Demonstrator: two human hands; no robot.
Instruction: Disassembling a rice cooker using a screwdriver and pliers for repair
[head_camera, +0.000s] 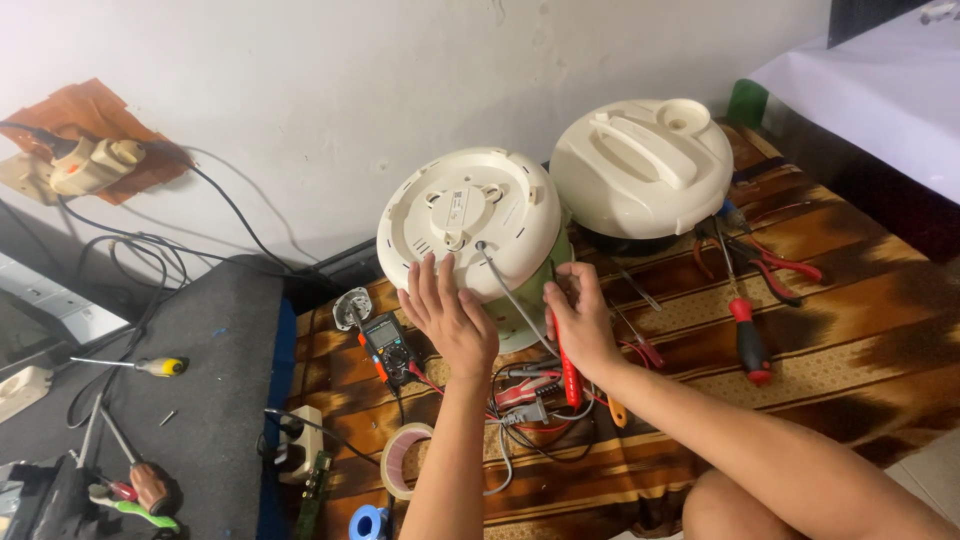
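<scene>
Cream cooker (470, 215) tipped on side on patterned mat (850, 310), round base facing me, axis pointing toward wall. My left hand (450, 315) flat on base, fingers spread. My right hand (580, 320) pinching red screwdriver (568, 370), shaft up. Lid (640, 165) just right; multimeter (388, 345) left; wires below hands.

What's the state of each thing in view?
Rice cooker body: tipped on its side, base facing camera, cord attached.
Cooker lid: detached, resting beside the body.
Left hand: flat against the base.
Right hand: gripping a red probe.
Multimeter: lying face up, leads attached.
Tape roll: lying flat.
</scene>
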